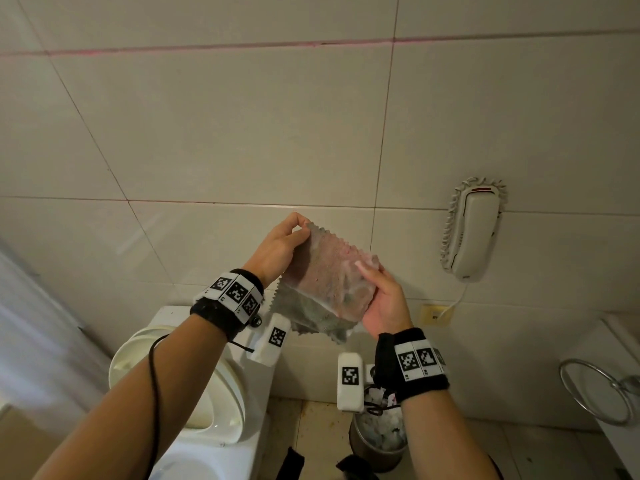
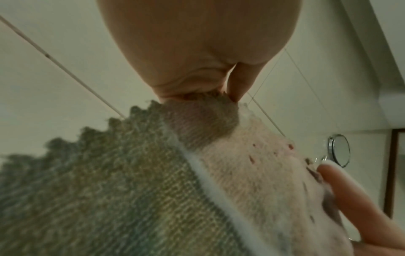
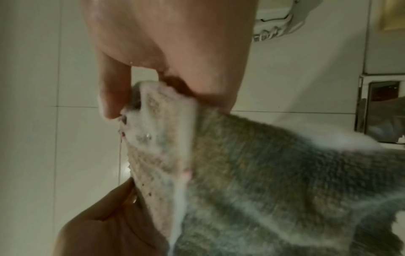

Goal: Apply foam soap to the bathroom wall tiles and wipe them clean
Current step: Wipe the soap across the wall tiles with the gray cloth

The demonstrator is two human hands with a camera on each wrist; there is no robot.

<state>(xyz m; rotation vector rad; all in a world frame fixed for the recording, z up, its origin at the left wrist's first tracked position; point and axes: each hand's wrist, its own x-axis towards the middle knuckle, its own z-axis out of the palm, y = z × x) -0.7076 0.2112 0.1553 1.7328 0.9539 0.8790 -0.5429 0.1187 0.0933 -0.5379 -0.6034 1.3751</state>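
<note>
Holding the foam-smeared grey cleaning cloth (image 1: 329,289) before the wall tiles (image 1: 214,133), left hand (image 1: 277,249) pinches its 11 o'clock corner, right hand (image 1: 384,299) grips its 4 o'clock edge; judged limp, light, wet, slippery, so corner grips suit.

Bare forearms, each wrapped at the wrist in a black fabric band (image 1: 227,315) carrying a row of white tiles printed with black square-coded markers (image 1: 237,292). A white box-shaped unit (image 1: 350,381) with its own coded marker hangs under each wrist. A thin black cable (image 1: 152,382) loops down along the left forearm.
</note>
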